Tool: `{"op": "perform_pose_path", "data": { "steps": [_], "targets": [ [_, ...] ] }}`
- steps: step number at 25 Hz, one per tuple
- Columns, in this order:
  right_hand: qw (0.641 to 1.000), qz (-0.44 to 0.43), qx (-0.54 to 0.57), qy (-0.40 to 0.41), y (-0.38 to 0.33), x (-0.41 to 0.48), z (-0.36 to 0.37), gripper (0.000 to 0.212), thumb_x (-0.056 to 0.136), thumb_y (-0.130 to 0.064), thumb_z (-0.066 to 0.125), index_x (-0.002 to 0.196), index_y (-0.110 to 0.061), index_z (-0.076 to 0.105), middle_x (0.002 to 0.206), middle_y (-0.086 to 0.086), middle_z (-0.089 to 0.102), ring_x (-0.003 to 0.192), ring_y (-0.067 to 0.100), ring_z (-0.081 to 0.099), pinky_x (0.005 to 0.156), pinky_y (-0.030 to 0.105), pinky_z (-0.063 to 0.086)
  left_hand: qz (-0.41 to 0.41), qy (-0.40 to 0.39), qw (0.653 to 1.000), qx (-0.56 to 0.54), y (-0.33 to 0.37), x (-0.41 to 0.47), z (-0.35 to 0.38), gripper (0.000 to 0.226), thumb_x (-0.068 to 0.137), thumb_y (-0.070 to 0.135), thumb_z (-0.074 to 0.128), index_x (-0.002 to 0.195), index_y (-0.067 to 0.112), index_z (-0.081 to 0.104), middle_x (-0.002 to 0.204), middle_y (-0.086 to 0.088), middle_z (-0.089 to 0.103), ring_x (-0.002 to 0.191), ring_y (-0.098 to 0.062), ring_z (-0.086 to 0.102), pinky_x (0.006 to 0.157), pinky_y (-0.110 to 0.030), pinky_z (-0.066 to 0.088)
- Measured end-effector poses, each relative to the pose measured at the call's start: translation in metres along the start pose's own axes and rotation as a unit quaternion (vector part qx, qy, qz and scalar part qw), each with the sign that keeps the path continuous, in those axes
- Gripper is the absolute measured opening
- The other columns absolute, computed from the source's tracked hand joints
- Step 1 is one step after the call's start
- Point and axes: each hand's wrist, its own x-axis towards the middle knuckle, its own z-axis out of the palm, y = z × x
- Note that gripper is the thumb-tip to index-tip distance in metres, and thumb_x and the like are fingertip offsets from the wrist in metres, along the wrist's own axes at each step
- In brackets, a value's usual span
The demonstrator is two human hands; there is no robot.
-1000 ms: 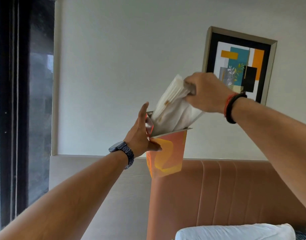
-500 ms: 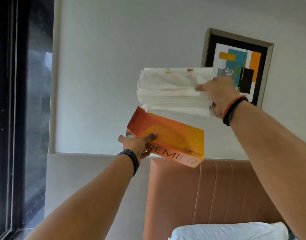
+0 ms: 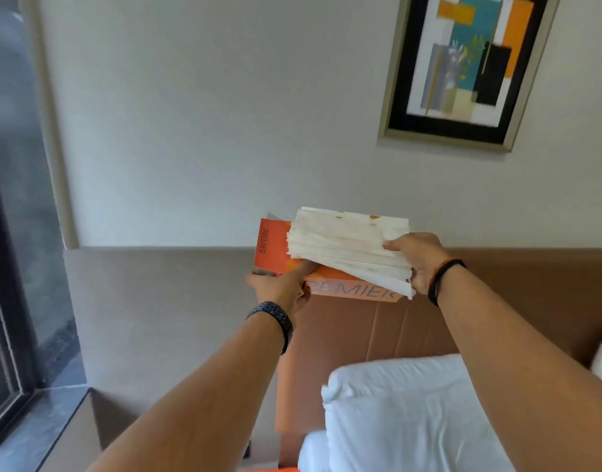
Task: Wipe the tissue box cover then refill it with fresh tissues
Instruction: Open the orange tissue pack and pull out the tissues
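My left hand point(image 3: 280, 287) grips the left end of an orange cardboard tissue box point(image 3: 272, 247) printed "PREMIER", held in the air in front of me with its end flap open at the top left. My right hand point(image 3: 420, 262) pinches the right end of a thick stack of white tissues point(image 3: 347, 241), which has small orange specks on top. The stack lies just above the box and overlaps its right part; whether the two touch I cannot tell. A dark watch is on my left wrist, dark and orange bands on my right.
A brown padded headboard point(image 3: 371, 335) and a white pillow point(image 3: 412, 413) lie below my hands. A framed abstract picture point(image 3: 463, 66) hangs on the pale wall at upper right. A dark window point(image 3: 10, 216) with a stone sill point(image 3: 37, 424) runs down the left.
The tissue stack came fully out of the box, then both hands dropped lower. The stack now sits close over the box. My view has tilted down toward the bed.
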Motion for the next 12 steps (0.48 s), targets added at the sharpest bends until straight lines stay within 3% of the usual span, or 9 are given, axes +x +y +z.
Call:
{"op": "perform_pose_path", "data": {
  "steps": [3, 5, 7, 12],
  "targets": [
    [0.999, 0.021, -0.023, 0.016, 0.07, 0.01, -0.021, 0.013, 0.08, 0.003, 0.067, 0.086, -0.01, 0.067, 0.088, 0.01, 0.069, 0.074, 0.027, 0.067, 0.073, 0.04, 0.056, -0.038, 0.023, 0.999, 0.014, -0.074, 0.003, -0.018, 0.078, 0.053, 0.009, 0.09, 0.106, 0.021, 0.034, 0.107, -0.011, 0.058, 0.092, -0.028, 0.066, 0.062, -0.044, 0.06],
    [0.998, 0.038, -0.042, 0.029, 0.125, 0.007, -0.041, 0.016, 0.081, 0.001, 0.067, 0.09, -0.012, 0.068, 0.086, 0.004, 0.068, 0.07, 0.017, 0.065, 0.062, 0.028, 0.051, -0.063, 0.038, 0.997, 0.038, -0.133, -0.002, -0.033, 0.086, 0.047, 0.013, 0.092, 0.113, 0.021, 0.036, 0.103, -0.012, 0.061, 0.078, -0.024, 0.065, 0.059, -0.038, 0.06],
    [0.994, 0.084, -0.065, 0.035, 0.191, -0.001, -0.064, 0.019, 0.083, -0.001, 0.066, 0.097, -0.014, 0.068, 0.087, 0.0, 0.068, 0.072, 0.012, 0.064, 0.058, 0.024, 0.047, -0.093, 0.053, 0.993, 0.047, -0.198, -0.01, -0.053, 0.09, 0.044, 0.008, 0.091, 0.117, 0.02, 0.038, 0.097, -0.014, 0.061, 0.067, -0.021, 0.06, 0.06, -0.034, 0.058],
    [0.969, 0.213, -0.09, 0.086, 0.372, -0.031, -0.125, 0.019, 0.084, -0.004, 0.065, 0.095, -0.019, 0.068, 0.098, 0.004, 0.071, 0.085, 0.022, 0.067, 0.08, 0.037, 0.055, -0.172, 0.078, 0.978, 0.088, -0.362, -0.04, -0.113, 0.1, 0.042, 0.005, 0.088, 0.125, 0.026, 0.036, 0.09, -0.002, 0.066, 0.055, -0.007, 0.062, 0.062, -0.035, 0.056]
  ]
}}
